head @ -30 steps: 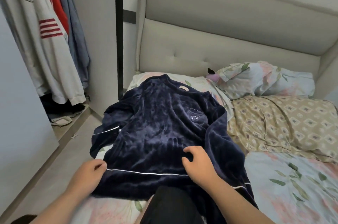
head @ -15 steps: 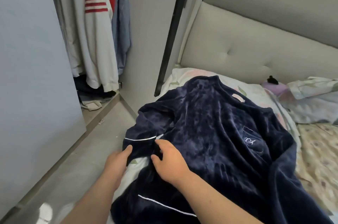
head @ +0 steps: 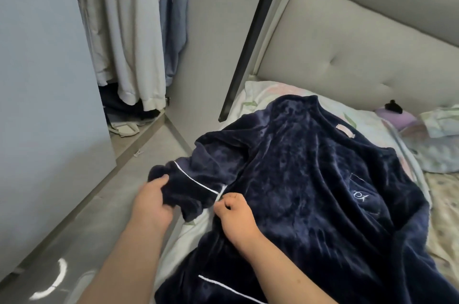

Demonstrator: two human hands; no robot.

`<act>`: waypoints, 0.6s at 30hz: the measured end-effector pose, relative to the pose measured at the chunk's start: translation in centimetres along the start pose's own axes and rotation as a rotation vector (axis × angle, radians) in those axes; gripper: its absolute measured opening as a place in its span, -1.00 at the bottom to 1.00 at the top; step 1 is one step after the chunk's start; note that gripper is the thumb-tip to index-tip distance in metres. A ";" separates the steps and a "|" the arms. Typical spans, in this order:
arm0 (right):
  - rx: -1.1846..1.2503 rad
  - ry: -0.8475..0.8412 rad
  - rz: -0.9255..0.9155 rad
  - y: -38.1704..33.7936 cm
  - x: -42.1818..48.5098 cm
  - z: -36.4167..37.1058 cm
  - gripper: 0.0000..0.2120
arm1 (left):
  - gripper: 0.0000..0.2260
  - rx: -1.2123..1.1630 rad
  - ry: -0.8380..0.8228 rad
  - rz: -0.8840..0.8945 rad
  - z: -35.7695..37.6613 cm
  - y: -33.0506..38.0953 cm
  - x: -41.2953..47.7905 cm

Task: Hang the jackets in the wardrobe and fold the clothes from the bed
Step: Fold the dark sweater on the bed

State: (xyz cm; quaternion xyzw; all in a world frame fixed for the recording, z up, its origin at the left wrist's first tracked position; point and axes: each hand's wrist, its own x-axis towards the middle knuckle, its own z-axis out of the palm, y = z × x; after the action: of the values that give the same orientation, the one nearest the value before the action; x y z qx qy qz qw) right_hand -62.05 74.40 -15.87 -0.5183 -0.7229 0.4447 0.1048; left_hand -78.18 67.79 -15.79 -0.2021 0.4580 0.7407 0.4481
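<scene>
A navy velvet top (head: 310,179) is spread on the floral-sheeted bed (head: 260,90), at its near left edge. Its left sleeve (head: 196,184) is gripped at the cuff by the left hand (head: 154,200), and the fabric beside the white piping is pinched by the right hand (head: 234,211). A padded beige headboard (head: 347,55) is seen at the far side and grey floor (head: 99,216) on the left. Beyond the floor, jackets (head: 134,43) are hung in an open wardrobe (head: 203,43).

home bedroom: padded headboard (head: 347,50), bed (head: 260,90), seemingly open wardrobe (head: 206,30)
</scene>
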 end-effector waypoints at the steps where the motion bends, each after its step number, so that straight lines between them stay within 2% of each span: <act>1: 0.043 -0.029 -0.012 0.0 -0.4 -0.2 -0.61 | -0.74 0.018 0.003 0.095 0.0 1.3 -0.5; 4: 0.256 -0.042 0.013 -1.0 -1.8 -1.7 -0.78 | -0.74 0.193 0.010 0.366 -0.9 4.5 -2.8; 6: 0.410 -0.041 0.039 -2.1 -2.5 -2.8 -0.89 | -0.69 0.319 -0.033 0.454 -1.5 5.3 -4.6; 8: 0.571 -0.071 0.098 -3.2 -2.6 -3.3 -0.77 | -0.66 0.422 -0.139 0.471 -2.0 5.1 -6.0; 11: 0.768 -0.137 0.245 -4.9 -2.5 -3.6 -0.59 | -0.72 0.713 -0.419 0.404 -1.9 4.1 -8.5; 13: 0.871 -0.199 0.347 -5.7 -2.6 -3.8 -0.49 | -0.74 0.901 -0.680 0.248 -1.8 3.5 -9.6; 15: 0.868 -0.257 0.413 -6.1 -2.8 -4.0 -0.61 | -0.75 1.028 -0.934 0.030 -1.9 3.0 -10.2; 16: 0.817 -0.243 0.406 -6.0 -2.8 -4.0 -0.74 | -0.76 1.018 -0.992 -0.030 -1.9 2.7 -10.3; 17: 0.759 -0.202 0.398 -5.9 -2.8 -4.0 -0.83 | -0.77 0.930 -0.975 -0.051 -1.6 2.6 -10.2; 18: 0.738 -0.169 0.399 -5.7 -2.9 -4.1 -0.81 | -0.79 0.771 -0.875 -0.035 -1.2 2.4 -9.9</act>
State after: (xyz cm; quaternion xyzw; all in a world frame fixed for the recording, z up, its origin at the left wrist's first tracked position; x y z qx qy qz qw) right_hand -62.03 73.76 -8.27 -0.5373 -0.4071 0.7261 0.1355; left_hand -75.27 61.60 -8.21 0.2930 0.4635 0.5275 0.6489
